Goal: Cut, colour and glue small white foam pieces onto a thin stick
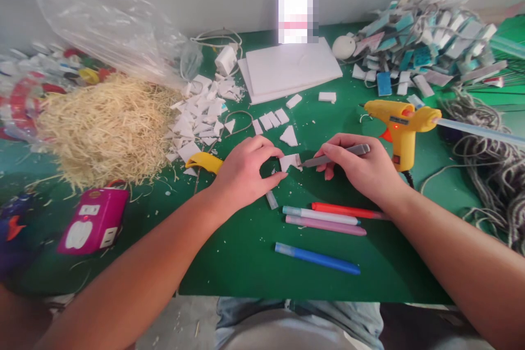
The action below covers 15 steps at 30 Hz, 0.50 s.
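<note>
My left hand [249, 168] steadies a small white foam piece [288, 162] at its left edge, thumb and fingertips curled round it. A grey marker pen [314, 161] is gripped in my right hand [356, 165], its tip touching the right end of the piece, where a grey mark shows. Below my left thumb lies a clear-grey pen cap [272, 200]. Nearer me rest a red marker [344, 210], a white marker with teal ends [322, 215], a pink marker [326, 225] and a blue marker [318, 258].
A yellow glue gun [404, 126] stands right of my right hand, near grey yarn [479, 158]. Foam scraps [200, 115], a straw heap [106, 126], a yellow-handled cutter [205, 162] and a magenta power socket [94, 220] lie left. White boards [293, 68] lie behind.
</note>
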Tool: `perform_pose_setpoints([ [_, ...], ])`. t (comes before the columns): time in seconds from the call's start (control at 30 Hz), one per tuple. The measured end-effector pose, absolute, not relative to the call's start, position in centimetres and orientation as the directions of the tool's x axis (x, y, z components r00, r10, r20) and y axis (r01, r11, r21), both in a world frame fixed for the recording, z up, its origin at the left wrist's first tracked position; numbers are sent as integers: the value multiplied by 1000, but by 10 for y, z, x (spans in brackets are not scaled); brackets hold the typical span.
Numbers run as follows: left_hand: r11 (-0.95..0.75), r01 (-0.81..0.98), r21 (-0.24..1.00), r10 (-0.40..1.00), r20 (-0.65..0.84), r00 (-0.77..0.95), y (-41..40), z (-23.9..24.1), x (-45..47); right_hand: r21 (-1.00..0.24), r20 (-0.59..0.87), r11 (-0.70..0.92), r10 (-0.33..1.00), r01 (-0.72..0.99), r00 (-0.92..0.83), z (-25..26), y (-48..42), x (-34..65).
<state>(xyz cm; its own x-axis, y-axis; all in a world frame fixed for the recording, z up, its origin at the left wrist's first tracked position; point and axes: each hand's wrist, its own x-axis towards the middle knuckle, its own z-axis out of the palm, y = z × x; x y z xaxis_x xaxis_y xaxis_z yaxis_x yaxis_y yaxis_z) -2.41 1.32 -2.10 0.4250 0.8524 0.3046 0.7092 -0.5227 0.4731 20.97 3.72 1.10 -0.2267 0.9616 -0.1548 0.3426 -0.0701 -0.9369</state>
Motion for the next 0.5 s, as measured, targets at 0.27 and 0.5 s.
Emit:
perform_pose_setpoints([
  [0.27,-519,712,473,854,311,417,13,-22,-24,-939,-149,-69,965,338,-217,12,36,209],
  [0.5,-511,716,476,859,300,414,12,-23,-24,-941,-140,-65,968,331,-210,11,36,209],
])
